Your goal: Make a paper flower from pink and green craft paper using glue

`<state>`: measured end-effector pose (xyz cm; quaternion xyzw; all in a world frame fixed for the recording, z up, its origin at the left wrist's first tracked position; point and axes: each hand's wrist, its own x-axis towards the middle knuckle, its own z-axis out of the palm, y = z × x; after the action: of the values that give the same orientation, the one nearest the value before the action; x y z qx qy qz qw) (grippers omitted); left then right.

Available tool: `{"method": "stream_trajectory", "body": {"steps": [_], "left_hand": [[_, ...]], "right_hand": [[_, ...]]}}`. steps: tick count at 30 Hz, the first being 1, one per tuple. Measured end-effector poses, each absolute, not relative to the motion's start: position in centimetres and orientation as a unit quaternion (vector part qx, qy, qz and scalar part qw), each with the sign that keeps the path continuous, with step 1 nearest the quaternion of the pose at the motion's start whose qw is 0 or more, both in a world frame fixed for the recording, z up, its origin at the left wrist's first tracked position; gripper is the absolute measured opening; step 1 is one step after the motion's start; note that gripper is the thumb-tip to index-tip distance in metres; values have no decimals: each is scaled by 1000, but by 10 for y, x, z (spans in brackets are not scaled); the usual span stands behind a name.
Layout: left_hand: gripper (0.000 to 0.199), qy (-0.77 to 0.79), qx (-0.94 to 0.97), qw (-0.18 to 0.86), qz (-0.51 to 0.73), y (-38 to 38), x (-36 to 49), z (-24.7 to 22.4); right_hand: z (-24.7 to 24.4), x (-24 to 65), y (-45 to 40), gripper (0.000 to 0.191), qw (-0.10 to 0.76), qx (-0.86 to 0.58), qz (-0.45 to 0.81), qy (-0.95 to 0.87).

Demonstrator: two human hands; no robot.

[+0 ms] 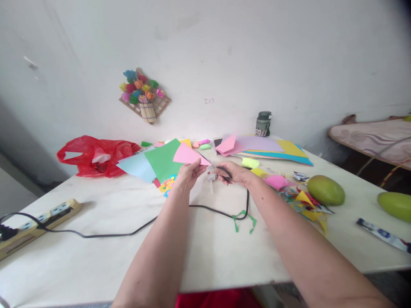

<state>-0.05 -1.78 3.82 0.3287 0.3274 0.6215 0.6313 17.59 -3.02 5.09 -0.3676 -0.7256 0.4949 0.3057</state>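
My left hand (190, 173) pinches the lower edge of a pink paper piece (188, 155), which has a fan-like shape and narrows to a point on the right. Black-handled scissors (226, 172) are in my right hand (233, 171), fingers wrapped round the handles. Their blades reach toward the paper's narrow tip; whether they touch it is hard to make out. Between and just below the hands lies a small whitish object (211, 176), too blurred to name. Green paper (163, 160) and light blue paper (136, 166) lie behind my left hand.
A black cord (122, 235) crosses the table from a power strip (41, 226). Green scraps (244, 217) lie by it. Rightward are paper scraps (308, 205), green mangoes (326, 190) and a tube (382, 234). Farther back are a red bag (96, 156), stacked coloured sheets (257, 145) and a jar (263, 124).
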Motion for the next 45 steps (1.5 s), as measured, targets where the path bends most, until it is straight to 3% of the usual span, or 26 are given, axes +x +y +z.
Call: {"method": "stream_trajectory", "body": {"steps": [6, 10, 14, 16, 25, 29, 31, 34, 39, 45], "left_hand": [[5, 327, 341, 629, 617, -18, -2, 37], [3, 339, 361, 623, 606, -17, -3, 35], [6, 351, 404, 608, 586, -18, -5, 33], [10, 361, 427, 593, 579, -19, -6, 33], [14, 482, 464, 490, 559, -18, -17, 33], [29, 546, 454, 444, 547, -15, -27, 35], [39, 594, 443, 395, 543, -13, -34, 35], [42, 668, 434, 242, 554, -12, -39, 37], [15, 660, 541, 7, 521, -19, -26, 47], [8, 488, 688, -18, 537, -19, -3, 51]], "right_hand": [[53, 178, -28, 28, 359, -390, 471, -705], [49, 183, -18, 28, 408, -454, 343, -714], [47, 188, -15, 28, 367, -558, 107, -737], [48, 190, -16, 29, 348, -588, 49, -728], [42, 188, -19, 41, 317, -599, -38, -734], [41, 186, -19, 43, 303, -600, -56, -739], [42, 185, -19, 43, 292, -602, -65, -741], [42, 182, -20, 40, 267, -600, -75, -750], [42, 180, -23, 34, 236, -585, -108, -769], [44, 178, -26, 35, 207, -548, -145, -798]]}}
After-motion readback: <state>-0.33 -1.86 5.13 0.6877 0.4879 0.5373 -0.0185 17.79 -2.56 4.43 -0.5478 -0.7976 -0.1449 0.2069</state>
